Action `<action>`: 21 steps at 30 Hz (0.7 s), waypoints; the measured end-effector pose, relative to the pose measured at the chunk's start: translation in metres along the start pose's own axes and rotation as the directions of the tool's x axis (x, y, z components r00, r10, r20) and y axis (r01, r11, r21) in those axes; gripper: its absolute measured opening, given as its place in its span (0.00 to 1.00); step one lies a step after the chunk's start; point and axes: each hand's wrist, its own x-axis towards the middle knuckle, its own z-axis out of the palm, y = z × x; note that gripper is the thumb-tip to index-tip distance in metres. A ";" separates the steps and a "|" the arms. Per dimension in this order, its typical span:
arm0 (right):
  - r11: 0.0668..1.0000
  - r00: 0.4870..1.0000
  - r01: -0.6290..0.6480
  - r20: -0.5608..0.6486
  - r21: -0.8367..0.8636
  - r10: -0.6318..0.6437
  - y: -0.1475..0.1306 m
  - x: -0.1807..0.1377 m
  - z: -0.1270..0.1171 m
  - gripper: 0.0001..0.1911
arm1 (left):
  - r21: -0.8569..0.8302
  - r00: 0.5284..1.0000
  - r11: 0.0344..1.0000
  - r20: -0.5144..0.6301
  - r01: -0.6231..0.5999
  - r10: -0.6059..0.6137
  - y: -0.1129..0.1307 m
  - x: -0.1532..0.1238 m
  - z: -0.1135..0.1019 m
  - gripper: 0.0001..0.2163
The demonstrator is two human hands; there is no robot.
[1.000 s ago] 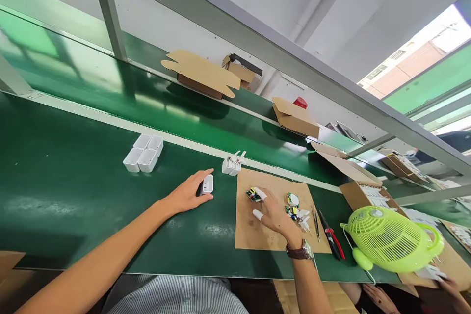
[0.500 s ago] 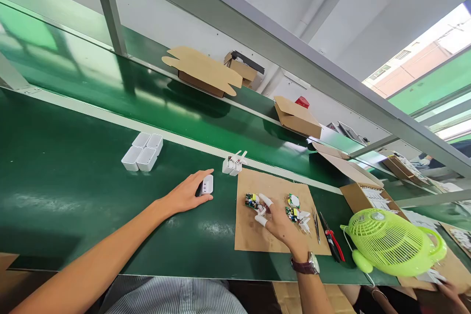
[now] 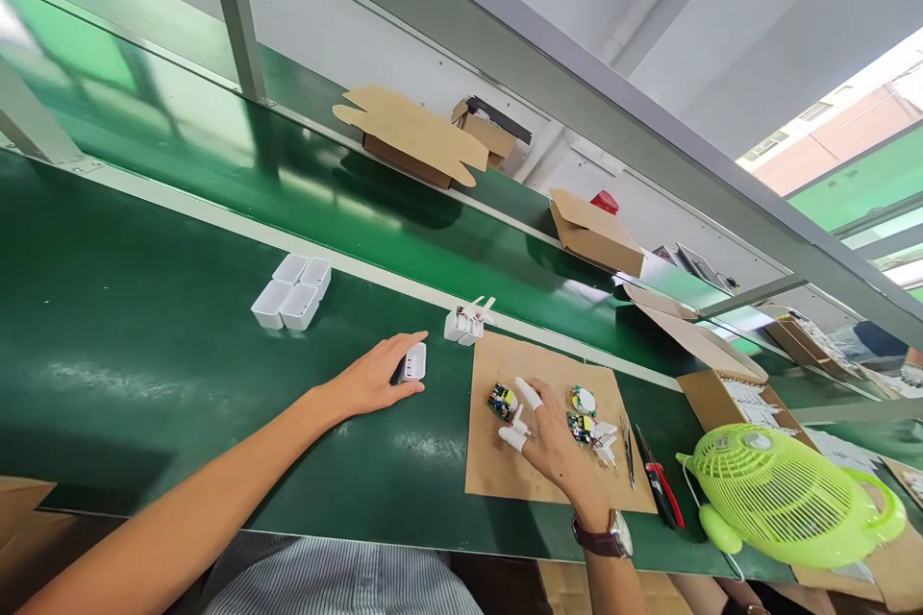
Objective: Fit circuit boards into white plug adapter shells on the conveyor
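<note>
My left hand (image 3: 379, 373) curls round a small white plastic case (image 3: 413, 362), thumb and forefinger on either side, on the green bench. My right hand (image 3: 548, 437) wears white finger cots and holds its thumb and forefinger apart over a brown cardboard sheet (image 3: 486, 471). Just beyond those fingertips lies a circuit board (image 3: 501, 401), with a white plug piece (image 3: 518, 421) between the fingers. Right of the hand lie a second board (image 3: 580, 427) with white prongs and another board with a round white part (image 3: 584, 400).
Several white cases (image 3: 299, 306) stand at left. Two filled cases (image 3: 464, 323) sit beside the cardboard. Tweezers (image 3: 629, 456), red-handled pliers (image 3: 664, 490) and a lime-green fan (image 3: 785, 490) lie rightward. An open carton (image 3: 703, 396) stands behind the fan, and a raised shelf edge runs along the back.
The circuit board by my right hand has turned, and its white plug piece now shows between the spread fingers. My left hand stays round the case. The view has shifted slightly.
</note>
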 end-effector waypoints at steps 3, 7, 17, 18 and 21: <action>0.999 0.999 -0.031 0.045 0.032 0.030 0.000 0.000 0.003 0.36 | 0.006 1.000 1.000 0.017 0.016 -0.016 0.001 0.000 -0.001 0.33; 0.992 0.992 -0.115 0.054 0.055 0.112 -0.004 0.002 0.011 0.32 | -0.001 0.998 0.999 0.049 0.035 -0.035 0.004 -0.001 -0.003 0.33; 0.918 0.977 0.125 -0.210 0.377 -0.047 -0.065 0.063 0.013 0.30 | -0.028 0.999 0.999 0.011 -0.030 0.030 0.006 -0.001 -0.005 0.38; 0.901 0.969 0.173 -0.231 0.398 -0.084 -0.070 0.074 0.017 0.29 | -0.032 0.999 0.999 0.002 -0.038 0.038 0.006 -0.002 -0.006 0.38; 0.863 0.939 0.266 -0.318 0.429 -0.131 -0.078 0.099 0.034 0.28 | -0.048 0.996 0.996 -0.065 -0.071 0.068 0.003 -0.003 -0.007 0.38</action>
